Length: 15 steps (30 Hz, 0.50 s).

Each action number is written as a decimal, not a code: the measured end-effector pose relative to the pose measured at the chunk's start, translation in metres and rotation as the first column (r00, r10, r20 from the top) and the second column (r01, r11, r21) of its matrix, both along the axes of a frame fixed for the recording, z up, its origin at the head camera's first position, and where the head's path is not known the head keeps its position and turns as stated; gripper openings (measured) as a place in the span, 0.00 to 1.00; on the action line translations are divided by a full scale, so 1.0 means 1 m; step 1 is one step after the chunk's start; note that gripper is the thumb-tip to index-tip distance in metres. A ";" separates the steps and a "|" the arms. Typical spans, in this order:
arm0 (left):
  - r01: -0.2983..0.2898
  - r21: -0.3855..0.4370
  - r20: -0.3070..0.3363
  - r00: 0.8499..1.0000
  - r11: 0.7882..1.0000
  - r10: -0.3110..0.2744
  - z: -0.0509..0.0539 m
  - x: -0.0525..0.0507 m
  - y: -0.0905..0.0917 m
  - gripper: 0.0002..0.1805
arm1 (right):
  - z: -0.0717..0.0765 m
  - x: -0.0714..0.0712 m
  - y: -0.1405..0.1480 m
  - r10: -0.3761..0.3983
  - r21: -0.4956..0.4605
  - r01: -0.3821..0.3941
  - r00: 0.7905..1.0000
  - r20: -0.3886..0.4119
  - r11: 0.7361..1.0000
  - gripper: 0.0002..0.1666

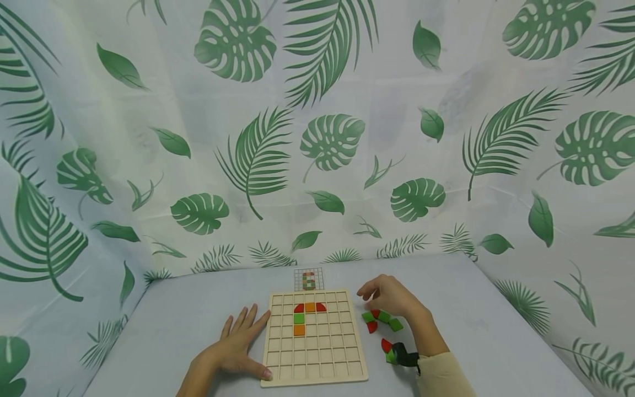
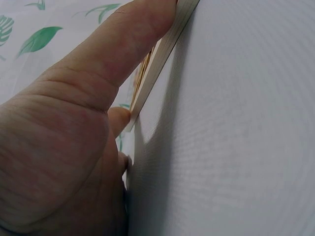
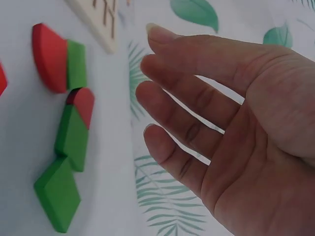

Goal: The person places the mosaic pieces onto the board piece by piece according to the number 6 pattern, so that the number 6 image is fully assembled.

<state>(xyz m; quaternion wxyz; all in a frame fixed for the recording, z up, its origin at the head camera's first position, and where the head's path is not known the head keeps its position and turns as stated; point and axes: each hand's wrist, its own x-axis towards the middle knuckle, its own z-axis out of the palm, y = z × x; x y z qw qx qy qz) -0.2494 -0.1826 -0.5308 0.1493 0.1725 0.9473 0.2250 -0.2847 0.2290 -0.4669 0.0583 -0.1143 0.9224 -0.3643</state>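
My left hand (image 1: 233, 344) lies spread on the table, its thumb and a finger touching the left edge of a wooden grid board (image 1: 329, 372). The left wrist view shows the thumb (image 2: 118, 44) against the board's side. On the board, an orange square (image 1: 310, 307) sits between two red quarter-round pieces, with a green square (image 1: 299, 318) and another orange square below the left one. My right hand (image 1: 392, 295) hovers right of the board, fingers loosely bent and nothing visible in them. Under it lie loose green pieces (image 3: 59, 196) and red pieces (image 3: 51, 59).
A small card with a coloured grid pattern (image 1: 308, 279) lies behind the board. More red and green pieces (image 1: 386, 345) lie by the right wrist, partly hidden by its black strap (image 1: 407, 355). A leaf-printed cloth (image 1: 327, 143) hangs behind and beside the white table.
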 end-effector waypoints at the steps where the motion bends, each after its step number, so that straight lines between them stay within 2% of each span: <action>1: 0.001 0.000 0.000 1.000 1.000 -0.001 0.000 0.000 0.000 0.78 | -0.001 0.000 0.001 0.002 0.001 -0.002 1.000 0.009 1.000 0.14; 11: 0.003 0.004 0.000 1.000 1.000 -0.003 0.003 0.001 0.000 0.78 | -0.012 0.000 0.004 0.052 0.018 -0.053 0.998 0.046 0.998 0.16; 15: 0.002 0.005 0.006 1.000 1.000 -0.002 0.002 0.000 0.000 0.78 | -0.016 -0.001 0.004 0.042 0.026 -0.043 0.997 0.057 0.999 0.16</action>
